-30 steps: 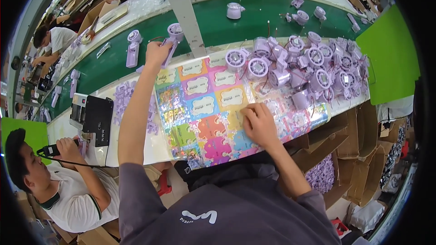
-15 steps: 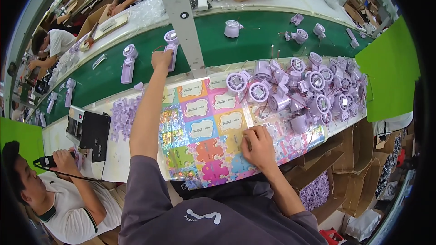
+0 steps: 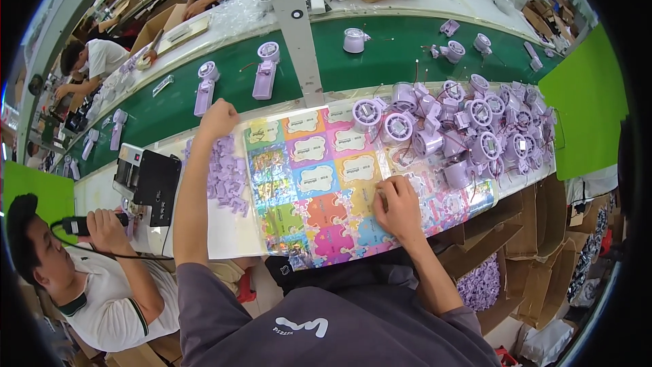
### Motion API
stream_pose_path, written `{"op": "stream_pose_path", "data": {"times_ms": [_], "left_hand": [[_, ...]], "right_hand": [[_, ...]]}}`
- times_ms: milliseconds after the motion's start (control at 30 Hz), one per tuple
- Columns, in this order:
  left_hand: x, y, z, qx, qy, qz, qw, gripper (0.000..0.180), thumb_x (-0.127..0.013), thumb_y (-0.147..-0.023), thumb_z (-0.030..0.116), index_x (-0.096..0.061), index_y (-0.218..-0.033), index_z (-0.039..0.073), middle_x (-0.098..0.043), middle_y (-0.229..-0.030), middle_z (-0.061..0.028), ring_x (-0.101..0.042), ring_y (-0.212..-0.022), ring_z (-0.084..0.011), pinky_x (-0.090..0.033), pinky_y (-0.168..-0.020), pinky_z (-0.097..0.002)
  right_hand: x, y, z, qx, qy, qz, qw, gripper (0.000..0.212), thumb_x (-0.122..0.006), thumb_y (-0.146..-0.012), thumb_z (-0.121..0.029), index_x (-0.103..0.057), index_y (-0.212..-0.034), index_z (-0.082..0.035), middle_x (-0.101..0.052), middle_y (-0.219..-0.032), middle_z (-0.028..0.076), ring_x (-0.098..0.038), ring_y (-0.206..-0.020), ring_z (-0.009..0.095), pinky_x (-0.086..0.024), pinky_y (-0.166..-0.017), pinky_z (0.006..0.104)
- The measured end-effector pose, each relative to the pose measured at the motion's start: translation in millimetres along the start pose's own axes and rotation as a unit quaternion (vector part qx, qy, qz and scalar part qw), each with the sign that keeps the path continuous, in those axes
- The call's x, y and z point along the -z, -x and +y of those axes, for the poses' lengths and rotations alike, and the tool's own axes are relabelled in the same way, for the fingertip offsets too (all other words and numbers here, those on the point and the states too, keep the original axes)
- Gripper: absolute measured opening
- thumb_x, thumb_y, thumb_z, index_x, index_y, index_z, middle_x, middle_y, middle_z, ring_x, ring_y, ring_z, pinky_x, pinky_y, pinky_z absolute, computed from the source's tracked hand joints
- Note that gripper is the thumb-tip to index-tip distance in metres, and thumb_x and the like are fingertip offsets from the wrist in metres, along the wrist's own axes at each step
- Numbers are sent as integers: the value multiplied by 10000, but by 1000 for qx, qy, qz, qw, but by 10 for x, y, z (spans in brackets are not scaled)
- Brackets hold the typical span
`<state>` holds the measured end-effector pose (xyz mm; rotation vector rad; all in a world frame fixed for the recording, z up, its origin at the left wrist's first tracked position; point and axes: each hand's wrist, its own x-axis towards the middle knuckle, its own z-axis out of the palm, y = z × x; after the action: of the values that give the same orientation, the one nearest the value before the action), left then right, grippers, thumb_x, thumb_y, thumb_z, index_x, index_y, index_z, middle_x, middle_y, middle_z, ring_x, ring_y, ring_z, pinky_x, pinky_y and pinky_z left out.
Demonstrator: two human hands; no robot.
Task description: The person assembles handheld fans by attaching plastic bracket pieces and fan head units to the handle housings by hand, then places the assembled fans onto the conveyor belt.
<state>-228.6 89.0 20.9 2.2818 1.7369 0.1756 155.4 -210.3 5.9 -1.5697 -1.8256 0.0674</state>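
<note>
My left hand (image 3: 221, 117) hovers at the near edge of the green conveyor belt (image 3: 302, 68), its fingers curled with nothing showing in them. Just below it lies a heap of small lilac plastic parts (image 3: 227, 177). Two lilac handheld fans with handles lie beyond it on the belt: one fan (image 3: 205, 88) to the left, another fan (image 3: 265, 71) to the right. My right hand (image 3: 399, 207) rests on the colourful printed sheet (image 3: 316, 178), fingers bent inward and no object visible in them. Lilac fan heads (image 3: 398, 127) with thin wires are piled beyond and right of it.
A grey metal post (image 3: 292, 27) rises beyond the belt's near edge. To the left stands a black device (image 3: 153, 190), beside a co-worker in a white shirt (image 3: 109, 292) holding a black tool (image 3: 81, 224). Green panels flank the bench; cardboard boxes (image 3: 543, 231) sit at lower right.
My left hand has let go of the right-hand fan on the belt and drawn back toward me and left. My right hand stays on the sheet. The whole view has shifted slightly.
</note>
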Motion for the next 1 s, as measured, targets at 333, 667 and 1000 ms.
{"op": "stream_pose_path", "data": {"times_ms": [333,667,1000], "left_hand": [[161,402,337,-39,9,-24,999,193,-694,-743,180,-729,-786,-5,-695,-818,-214,-689,-779,-371,-553,-746,-437],[443,642,794,-44,-31,44,998,239,-732,-800,223,-709,-907,10,-667,-995,-192,-676,-921,-358,-537,-786,-430],[-242,1280,2408,-283,319,-177,887,495,-699,-879,73,-554,-1351,100,-599,-1145,-88,-610,-936,-183,-526,-833,-321]], "right_hand": [[13,65,47,-13,-3,5,1000,207,-702,-777,-59,-632,-971,-36,-572,-923,119,-601,-868,309,-502,-748,409],[39,59,29,-17,-5,9,1000,183,-697,-793,-73,-632,-957,-24,-581,-923,117,-607,-886,303,-510,-772,403],[183,80,-45,25,-38,11,999,412,-759,-793,-196,-608,-1143,-40,-605,-985,115,-627,-919,299,-520,-768,412]]}}
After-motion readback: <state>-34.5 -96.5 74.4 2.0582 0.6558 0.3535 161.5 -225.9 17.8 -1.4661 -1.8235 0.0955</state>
